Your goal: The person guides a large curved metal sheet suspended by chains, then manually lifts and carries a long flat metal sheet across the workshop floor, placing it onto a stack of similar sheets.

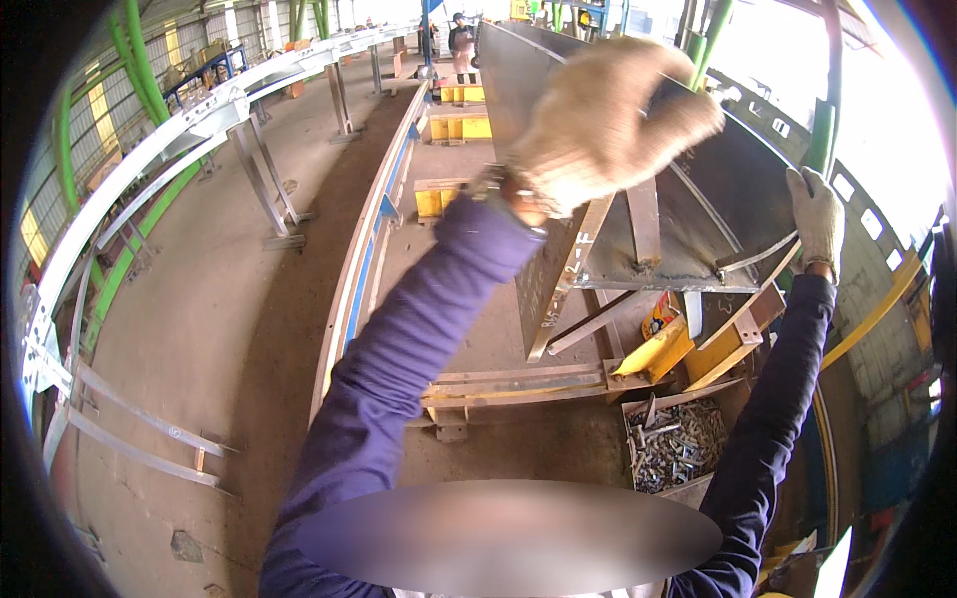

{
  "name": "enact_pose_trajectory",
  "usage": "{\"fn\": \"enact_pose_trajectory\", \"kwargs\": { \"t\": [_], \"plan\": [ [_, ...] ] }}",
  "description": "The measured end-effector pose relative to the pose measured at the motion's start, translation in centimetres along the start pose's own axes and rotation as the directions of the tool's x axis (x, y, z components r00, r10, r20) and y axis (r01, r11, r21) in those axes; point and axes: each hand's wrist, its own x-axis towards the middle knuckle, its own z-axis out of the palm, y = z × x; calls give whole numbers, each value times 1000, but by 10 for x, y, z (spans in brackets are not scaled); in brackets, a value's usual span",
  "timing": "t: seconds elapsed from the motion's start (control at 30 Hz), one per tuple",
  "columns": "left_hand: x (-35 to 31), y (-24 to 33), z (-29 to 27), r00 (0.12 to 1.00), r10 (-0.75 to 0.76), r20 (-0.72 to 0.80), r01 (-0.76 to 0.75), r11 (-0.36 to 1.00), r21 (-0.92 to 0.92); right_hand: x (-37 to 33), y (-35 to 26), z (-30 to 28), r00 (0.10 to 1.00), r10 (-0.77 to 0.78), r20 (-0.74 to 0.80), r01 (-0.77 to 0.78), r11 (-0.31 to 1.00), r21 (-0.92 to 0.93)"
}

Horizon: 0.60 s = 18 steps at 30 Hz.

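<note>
My left hand (608, 125), in a beige work glove, is raised over a large dark steel trough-shaped girder (733, 184). Motion smears its curled fingers, and whether they hold anything does not show. The glove hides part of the girder's near end. Farther right, my right hand (819, 219), also gloved, is closed over the upper edge of the girder's right steel plate. Chalk marks cover the left plate's near edge (560, 284). Flat steel bars (645, 224) stand or slant inside the girder.
Below the girder stands a bin (630, 453) of loose bolts (680, 444), beside yellow angled steel pieces (658, 351). A long rail frame (374, 244) runs along the left. Curved pale steel beams (214, 115) rest on stands farther left. Another person (462, 48) stands at the far end.
</note>
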Motion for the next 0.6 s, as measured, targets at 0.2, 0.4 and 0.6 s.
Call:
{"fn": "enact_pose_trajectory", "kwargs": {
  "t": [0.2,0.4,0.6],
  "plan": [
    [1,7,5,989,-143,-46,139,987,-83,2,4,-1,1000,-11,-6,11,997,71],
    [3,9,-4,980,-196,-19,194,977,-85,5,5,-5,1000,-17,20,15,998,63],
    [8,10,-19,978,-201,-49,195,976,-95,-3,-19,-15,1000,-2,15,1,996,86]
  ]
}}
